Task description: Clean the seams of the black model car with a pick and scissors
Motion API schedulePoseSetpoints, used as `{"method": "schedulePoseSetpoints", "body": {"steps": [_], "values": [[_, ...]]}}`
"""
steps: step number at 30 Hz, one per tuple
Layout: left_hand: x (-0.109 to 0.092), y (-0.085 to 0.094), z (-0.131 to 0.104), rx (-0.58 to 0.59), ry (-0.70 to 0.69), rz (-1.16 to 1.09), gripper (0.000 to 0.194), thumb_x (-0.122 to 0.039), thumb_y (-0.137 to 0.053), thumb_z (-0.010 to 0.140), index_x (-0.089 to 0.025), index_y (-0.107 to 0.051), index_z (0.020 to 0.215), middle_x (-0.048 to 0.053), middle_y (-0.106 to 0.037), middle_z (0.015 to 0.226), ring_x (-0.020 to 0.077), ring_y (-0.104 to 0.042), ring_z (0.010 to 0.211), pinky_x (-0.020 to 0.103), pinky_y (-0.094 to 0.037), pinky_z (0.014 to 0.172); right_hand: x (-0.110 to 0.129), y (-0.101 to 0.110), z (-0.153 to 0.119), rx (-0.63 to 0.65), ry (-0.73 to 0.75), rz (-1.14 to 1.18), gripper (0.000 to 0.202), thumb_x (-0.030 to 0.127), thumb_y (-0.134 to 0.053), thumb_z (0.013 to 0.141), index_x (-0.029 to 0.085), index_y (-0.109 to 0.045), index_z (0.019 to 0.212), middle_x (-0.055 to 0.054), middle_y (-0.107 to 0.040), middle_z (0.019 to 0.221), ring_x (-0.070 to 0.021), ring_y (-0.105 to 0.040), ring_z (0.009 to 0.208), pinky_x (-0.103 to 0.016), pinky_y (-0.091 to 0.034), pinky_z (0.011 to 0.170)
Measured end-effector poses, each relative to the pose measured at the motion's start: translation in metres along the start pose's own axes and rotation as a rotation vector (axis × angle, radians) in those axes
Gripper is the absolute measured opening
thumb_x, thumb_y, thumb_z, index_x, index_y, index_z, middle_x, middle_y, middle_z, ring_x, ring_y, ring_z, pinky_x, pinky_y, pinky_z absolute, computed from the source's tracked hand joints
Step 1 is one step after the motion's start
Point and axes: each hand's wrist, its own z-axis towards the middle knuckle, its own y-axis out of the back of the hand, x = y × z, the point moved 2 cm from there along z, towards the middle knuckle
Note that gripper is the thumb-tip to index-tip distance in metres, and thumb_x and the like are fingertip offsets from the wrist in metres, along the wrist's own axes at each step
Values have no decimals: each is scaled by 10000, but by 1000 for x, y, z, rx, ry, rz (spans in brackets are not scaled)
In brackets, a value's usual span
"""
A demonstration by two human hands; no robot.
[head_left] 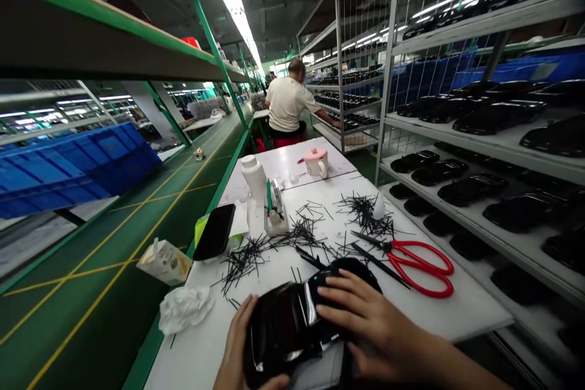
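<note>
Right hand (369, 317) palm-down on car (278, 320)

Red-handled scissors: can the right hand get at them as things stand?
Probably yes, but the right hand is busy on the black model car and would have to let go. The red-handled scissors lie close by, handles uncovered.

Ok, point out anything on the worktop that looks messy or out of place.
Thin black sticks lie scattered in loose heaps at all angles, and a crumpled white tissue sits at the worktop's left edge, like litter.
</note>
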Motion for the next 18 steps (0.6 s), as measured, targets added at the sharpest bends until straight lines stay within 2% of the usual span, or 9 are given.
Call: {"method": "schedulePoseSetpoints", "body": {"steps": [3,6,8,10,12,15,18], "values": [[-8,2,9,56,23,29,849,-484,-709,781,-364,-262,1494,80,-289,1589,352,-271,1466,591,-291,1158,-3,18,4,93,-35,70,663,214,-613,819,207,-417,1452,-118,-491,1477,-282,-393,1403,-562,-285,1166],[-11,6,21,85,40,30,815,-488,-691,800,-395,-258,1485,64,-276,1594,342,-255,1474,610,-269,1161,-18,34,1,75,-95,63,441,260,-555,905,212,-537,1343,-115,-612,1344,-249,-537,1278,-480,-423,1092],[-12,7,27,100,30,11,794,-487,-705,789,-397,-300,1466,58,-276,1590,343,-264,1470,607,-256,1169,-35,41,-6,38,-260,0,323,250,-472,952,198,-603,1242,-118,-679,1210,-232,-625,1144,-416,-518,974],[-14,7,30,106,26,-16,814,-485,-745,753,-395,-332,1449,55,-278,1583,344,-271,1467,593,-254,1177,-53,44,-19,48,-467,-105,306,277,-441,960,180,-624,1185,-126,-701,1112,-248,-669,1028,-410,-560,870],[-16,6,31,113,42,-35,835,-470,-767,738,-406,-328,1445,43,-274,1581,332,-263,1471,577,-250,1187,-66,42,-31,103,-605,-190,317,317,-451,943,174,-626,1165,-126,-706,1064,-271,-689,954,-421,-572,805],[-19,5,30,132,64,-49,847,-458,-774,737,-424,-310,1445,23,-259,1585,317,-257,1474,562,-250,1195,-75,38,-41,161,-654,-211,332,321,-434,922,167,-619,1150,-132,-711,1074,-286,-700,940,-409,-571,772],[-20,5,29,150,76,-52,857,-470,-785,724,-431,-313,1438,14,-251,1585,312,-261,1473,551,-247,1201,-74,49,-36,137,-688,-160,371,339,-415,917,140,-609,1163,-140,-721,987,-283,-706,834,-401,-566,701]]}}
